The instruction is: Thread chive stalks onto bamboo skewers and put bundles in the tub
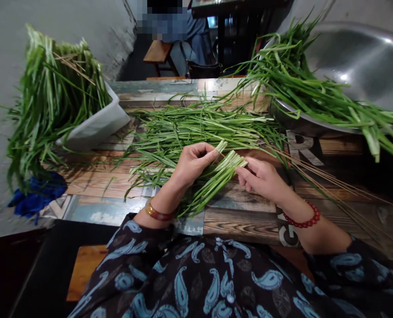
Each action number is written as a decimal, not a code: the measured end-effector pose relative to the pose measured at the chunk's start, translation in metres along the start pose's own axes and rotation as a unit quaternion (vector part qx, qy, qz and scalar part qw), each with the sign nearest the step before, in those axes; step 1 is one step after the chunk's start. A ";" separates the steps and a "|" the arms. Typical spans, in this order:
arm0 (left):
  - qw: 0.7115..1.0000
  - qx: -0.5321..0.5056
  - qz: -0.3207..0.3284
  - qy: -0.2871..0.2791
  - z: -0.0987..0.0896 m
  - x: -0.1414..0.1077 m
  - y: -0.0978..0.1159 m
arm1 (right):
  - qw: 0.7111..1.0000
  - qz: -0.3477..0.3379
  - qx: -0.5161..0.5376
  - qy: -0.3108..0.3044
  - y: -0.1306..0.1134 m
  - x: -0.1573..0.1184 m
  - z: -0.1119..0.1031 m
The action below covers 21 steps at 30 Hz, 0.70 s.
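My left hand (195, 162) pinches the pale cut ends of a few garlic chives (221, 146) between thumb and fingers. Close beside it, my right hand (261, 176) is closed on the edge of a flat row of garlic chives (212, 183), whose green leaves hang toward me. A thin stick, perhaps a skewer, shows faintly between the two groups of stalks; most of it is hidden. Just behind my hands lies a spread pile of loose garlic chives (196, 126). Several thin bamboo skewers (329, 176) lie to the right of my right hand.
At left, a white plastic bin (95, 126) holds many bundled chives (57, 84) with skewers on top. A blue crumpled plastic bag (39, 194) lies below it. A large steel bowl (355, 57) with more chives stands at right. Beyond the table, a person sits near a wooden stool (157, 51).
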<state>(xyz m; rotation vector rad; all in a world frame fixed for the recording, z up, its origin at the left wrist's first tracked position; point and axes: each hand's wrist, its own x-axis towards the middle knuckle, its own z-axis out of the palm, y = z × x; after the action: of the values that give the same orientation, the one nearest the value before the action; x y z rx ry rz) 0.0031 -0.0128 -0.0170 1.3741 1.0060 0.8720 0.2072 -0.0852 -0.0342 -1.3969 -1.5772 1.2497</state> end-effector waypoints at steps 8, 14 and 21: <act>0.994 -0.073 -0.057 -0.053 -0.008 0.002 0.001 | 0.998 0.039 0.054 0.011 -0.003 -0.002 0.001; 0.997 -0.036 -0.049 -0.051 -0.007 0.003 0.001 | 0.996 -0.036 -0.056 0.059 -0.006 -0.003 0.003; 0.997 0.014 -0.015 -0.077 0.000 0.002 -0.003 | 0.984 -0.088 -0.110 0.108 -0.010 -0.004 0.010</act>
<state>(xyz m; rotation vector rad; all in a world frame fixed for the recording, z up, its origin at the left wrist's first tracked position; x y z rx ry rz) 0.0031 -0.0113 -0.0200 1.4241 0.9214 0.7192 0.1956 -0.0910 -0.0271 -1.4373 -1.6833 0.8111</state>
